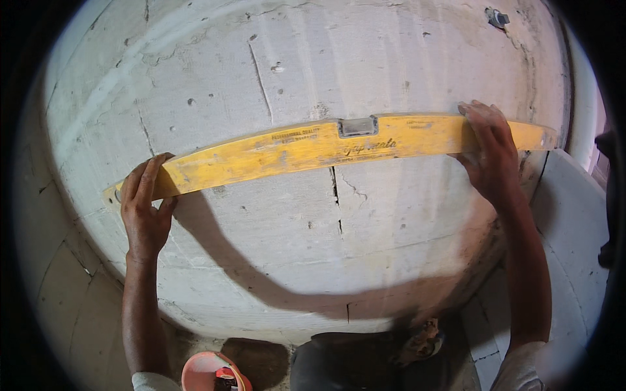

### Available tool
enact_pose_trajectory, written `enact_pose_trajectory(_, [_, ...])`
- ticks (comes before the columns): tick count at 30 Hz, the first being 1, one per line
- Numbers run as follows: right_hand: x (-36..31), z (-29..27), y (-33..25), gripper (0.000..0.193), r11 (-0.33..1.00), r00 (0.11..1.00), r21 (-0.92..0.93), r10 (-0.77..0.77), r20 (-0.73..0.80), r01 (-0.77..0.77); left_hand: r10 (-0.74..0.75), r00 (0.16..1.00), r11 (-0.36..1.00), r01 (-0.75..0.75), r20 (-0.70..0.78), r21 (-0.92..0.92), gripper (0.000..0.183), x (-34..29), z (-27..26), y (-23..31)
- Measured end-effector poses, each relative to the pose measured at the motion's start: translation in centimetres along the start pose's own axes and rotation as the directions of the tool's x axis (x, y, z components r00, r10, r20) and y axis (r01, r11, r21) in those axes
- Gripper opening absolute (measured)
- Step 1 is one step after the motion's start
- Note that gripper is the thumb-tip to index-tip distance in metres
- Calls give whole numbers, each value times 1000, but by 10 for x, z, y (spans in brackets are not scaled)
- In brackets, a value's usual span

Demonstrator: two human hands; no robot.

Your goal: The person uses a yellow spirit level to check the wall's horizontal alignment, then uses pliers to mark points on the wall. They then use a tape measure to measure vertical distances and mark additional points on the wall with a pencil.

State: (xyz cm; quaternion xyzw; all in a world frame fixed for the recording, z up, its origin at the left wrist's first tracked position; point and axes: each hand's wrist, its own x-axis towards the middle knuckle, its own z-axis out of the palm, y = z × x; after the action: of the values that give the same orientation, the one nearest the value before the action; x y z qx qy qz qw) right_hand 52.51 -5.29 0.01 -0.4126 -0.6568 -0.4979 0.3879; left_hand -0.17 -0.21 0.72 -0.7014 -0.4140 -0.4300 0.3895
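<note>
A long yellow spirit level (261, 156) lies across a pale block wall (280, 228), roughly horizontal, with a vial window at its upper middle edge. Near the level's left end, my left hand (145, 208) grips it, fingers over the top edge and thumb below. Toward the other end, my right hand (489, 150) holds it the same way, fingertips above and thumb at the lower edge. Grey smears and worn patches mark the yellow face. Whether the level touches the wall along its whole length I cannot tell.
A pinkish-orange bucket (189, 373) with a red and dark thing inside stands at the bottom. A dark fitting (498, 17) sticks out of the wall at upper right. Block walls meet this one at both sides. Cracks and pits mark the surface.
</note>
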Motion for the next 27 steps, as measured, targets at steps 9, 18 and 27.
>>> enact_pose_trajectory(9, [-2,0,2,78,1000,1000,-18,-12,17,12,-10,1000,1000,10,-2,2,81,-3,7,-10])
enact_pose_trajectory(18, [-4,4,6,76,998,1000,-61,-5,1,5,1,1000,1000,-1,-22,17,81,-6,11,-15])
enact_pose_trajectory(27, [-2,-3,-8,79,996,998,-72,47,42,-44,-1,1000,1000,1,-4,7,83,-8,14,-24])
